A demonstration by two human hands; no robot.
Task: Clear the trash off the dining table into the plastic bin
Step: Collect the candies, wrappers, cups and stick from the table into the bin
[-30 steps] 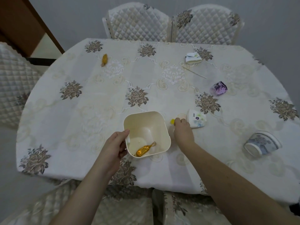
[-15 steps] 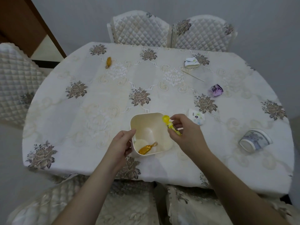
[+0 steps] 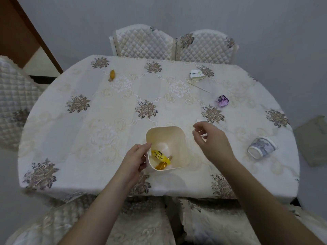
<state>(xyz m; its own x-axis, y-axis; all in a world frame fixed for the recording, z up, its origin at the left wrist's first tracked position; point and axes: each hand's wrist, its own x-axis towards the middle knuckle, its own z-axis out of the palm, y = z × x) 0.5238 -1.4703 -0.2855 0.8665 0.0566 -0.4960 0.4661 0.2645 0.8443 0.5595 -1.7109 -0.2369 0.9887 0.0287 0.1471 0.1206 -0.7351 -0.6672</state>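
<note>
A cream square plastic bin [image 3: 177, 133] sits near the table [image 3: 70, 138] front edge, holding yellow and gold candy wrappers [image 3: 160, 159]. The left hand [image 3: 134, 160] grips its rim; the right hand [image 3: 212, 140] hovers beside it, fingers loosely spread, empty. Beyond the bin lies a crumpled purple wrapper [image 3: 222, 100].

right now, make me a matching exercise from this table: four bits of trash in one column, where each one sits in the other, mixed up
Things:
1. yellow wrapper
2. purple wrapper
3. paper cup
4. orange candy

Places:
A. far left of the table, near the back edge
B. inside the plastic bin
C. on its side near the right edge
D. right of centre, beyond the right hand

Pairs: 1-B, 2-D, 3-C, 4-A
</note>
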